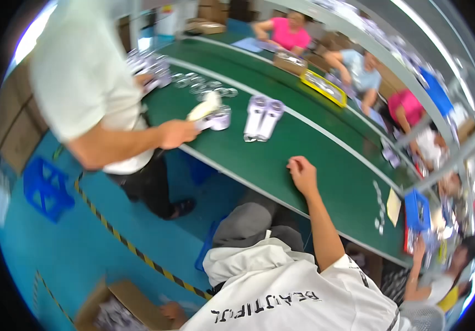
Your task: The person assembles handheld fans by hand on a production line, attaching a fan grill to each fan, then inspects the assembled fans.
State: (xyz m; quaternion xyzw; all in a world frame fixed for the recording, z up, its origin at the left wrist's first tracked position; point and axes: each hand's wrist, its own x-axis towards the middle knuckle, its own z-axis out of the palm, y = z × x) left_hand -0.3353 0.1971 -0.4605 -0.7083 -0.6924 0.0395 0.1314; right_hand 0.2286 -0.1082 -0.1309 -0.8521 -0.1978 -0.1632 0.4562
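My right hand point(302, 175) is over the near edge of the green work table point(221, 150), its fingers curled in and no object visible in them. A little to its left and farther in, two pale lilac handheld devices with round heads point(263, 117) lie side by side. My left hand point(174, 313) is low at the bottom edge, beside an open cardboard box point(91, 306) holding several pale wrapped pieces point(117, 317). Its fingers are hidden or blurred, so its grip cannot be made out.
At left a standing person point(91, 99) holds a lilac device point(207, 122). Clear rings point(196, 83) lie beyond. Other people sit across the table, near a yellow tray point(323, 88). At right stands a blue bin point(417, 209). A blue stool point(48, 187) is on the floor.
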